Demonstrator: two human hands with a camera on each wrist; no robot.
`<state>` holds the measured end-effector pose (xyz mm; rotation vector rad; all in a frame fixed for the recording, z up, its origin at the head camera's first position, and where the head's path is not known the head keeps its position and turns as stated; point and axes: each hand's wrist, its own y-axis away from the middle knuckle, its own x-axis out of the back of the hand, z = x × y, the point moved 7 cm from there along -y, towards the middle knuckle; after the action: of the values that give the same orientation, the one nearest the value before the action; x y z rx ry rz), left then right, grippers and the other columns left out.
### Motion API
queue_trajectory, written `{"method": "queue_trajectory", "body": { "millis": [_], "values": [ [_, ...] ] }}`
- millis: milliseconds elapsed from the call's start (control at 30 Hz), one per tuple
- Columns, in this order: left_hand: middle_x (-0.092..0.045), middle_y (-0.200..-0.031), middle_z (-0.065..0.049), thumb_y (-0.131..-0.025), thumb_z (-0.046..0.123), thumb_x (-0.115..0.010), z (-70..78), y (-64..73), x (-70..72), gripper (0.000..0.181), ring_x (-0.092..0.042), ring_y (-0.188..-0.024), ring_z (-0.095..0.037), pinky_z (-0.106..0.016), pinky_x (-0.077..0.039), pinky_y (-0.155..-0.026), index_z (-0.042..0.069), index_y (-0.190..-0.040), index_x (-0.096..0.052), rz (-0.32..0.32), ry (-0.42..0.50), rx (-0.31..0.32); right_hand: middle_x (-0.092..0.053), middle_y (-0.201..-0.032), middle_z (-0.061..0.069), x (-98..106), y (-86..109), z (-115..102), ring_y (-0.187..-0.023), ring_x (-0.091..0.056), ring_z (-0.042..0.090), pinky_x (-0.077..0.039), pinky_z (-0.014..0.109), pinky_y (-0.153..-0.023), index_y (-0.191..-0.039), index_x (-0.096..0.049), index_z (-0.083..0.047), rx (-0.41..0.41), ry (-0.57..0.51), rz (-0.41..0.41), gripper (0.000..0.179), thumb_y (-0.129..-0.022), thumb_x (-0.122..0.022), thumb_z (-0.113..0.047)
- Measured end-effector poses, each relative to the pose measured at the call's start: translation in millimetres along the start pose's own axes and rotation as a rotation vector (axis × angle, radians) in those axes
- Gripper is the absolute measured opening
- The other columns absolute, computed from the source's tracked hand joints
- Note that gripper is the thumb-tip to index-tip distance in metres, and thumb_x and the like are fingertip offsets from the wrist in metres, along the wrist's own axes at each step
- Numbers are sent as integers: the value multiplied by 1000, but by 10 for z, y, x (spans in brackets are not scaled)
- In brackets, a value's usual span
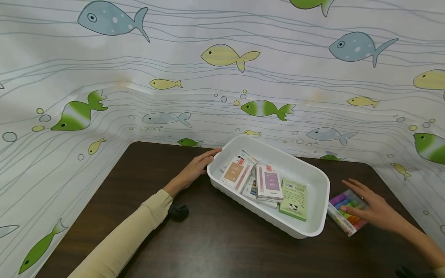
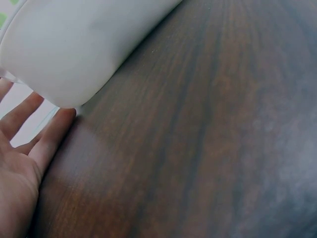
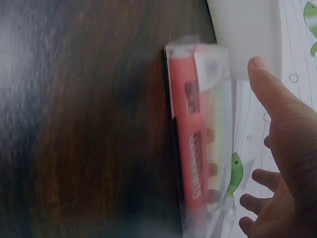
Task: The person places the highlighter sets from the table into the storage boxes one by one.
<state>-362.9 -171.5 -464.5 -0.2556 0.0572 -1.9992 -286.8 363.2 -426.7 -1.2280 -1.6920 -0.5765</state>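
A white plastic basin (image 1: 274, 148) stands at a slant on the dark table. Inside lie several small boxes, among them a box with a brown panel (image 1: 234, 172), one with a purple panel (image 1: 270, 183) and a green box (image 1: 293, 199) with a cow picture. My left hand (image 1: 192, 170) is at the basin's left end, fingers extended against its outer wall (image 2: 64, 54). Beyond the right end, a clear pack of rainbow-coloured pieces (image 1: 342, 204) with a printed side strip (image 3: 188, 124) rests on the table. Over its right part hovers my right hand (image 1: 377, 210), fingers spread apart from the thumb.
Dark wood-grain table (image 1: 208, 247) surrounds the basin. A white sheet with printed fish (image 1: 194, 65) rises behind the table and along both sides. A small black object (image 1: 178, 212) shows beside the left sleeve (image 1: 128, 235).
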Motion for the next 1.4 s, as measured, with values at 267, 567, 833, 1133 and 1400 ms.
{"method": "queue_trajectory", "body": {
  "millis": [267, 567, 833, 1133, 1400],
  "values": [
    [-40, -157, 7, -111, 39, -43, 16, 21, 0, 50, -49, -132, -24, -55, -46, -99, 27, -159, -40, 2, -9, 3, -28, -152, 39, -72, -14, 258, -127, -31, 68, -28, 85, -83, -157, -32, -1, -105, 26, -91, 93, -86, -83, -32],
    [-39, -157, 5, -111, 41, -43, 2, 5, -15, 48, -49, -133, -24, -55, -46, -100, 32, -158, -41, -11, 8, 2, -37, -144, 35, -125, -26, 336, -117, -43, 55, -37, 79, -84, -158, -29, -1, -130, -7, -147, 93, -87, -82, -30],
    [-39, -157, 5, -110, 40, -44, 12, 11, -2, 49, -49, -133, -24, -54, -46, -100, 29, -158, -41, -9, 10, -10, -44, -140, 32, -85, -110, 244, -113, -48, 47, -44, 67, -85, -156, -34, 0, -82, -11, -153, 93, -84, -85, -28],
    [-37, -159, 3, -111, 38, -43, 17, 17, -24, 49, -47, -135, -27, -55, -45, -101, 27, -159, -39, -18, 13, -20, -50, -132, 32, -87, -152, 239, -109, -51, 45, -45, 67, -83, -150, -42, 4, -55, 40, -142, 95, -78, -91, -33],
    [-37, -159, 4, -111, 39, -43, 25, 13, -9, 48, -47, -135, -25, -54, -45, -102, 30, -158, -41, -6, 5, -10, -52, -122, 34, -69, -179, 209, -106, -51, 49, -46, 70, -79, -145, -46, 5, -90, 97, -121, 96, -72, -93, -37]
  ]
}}
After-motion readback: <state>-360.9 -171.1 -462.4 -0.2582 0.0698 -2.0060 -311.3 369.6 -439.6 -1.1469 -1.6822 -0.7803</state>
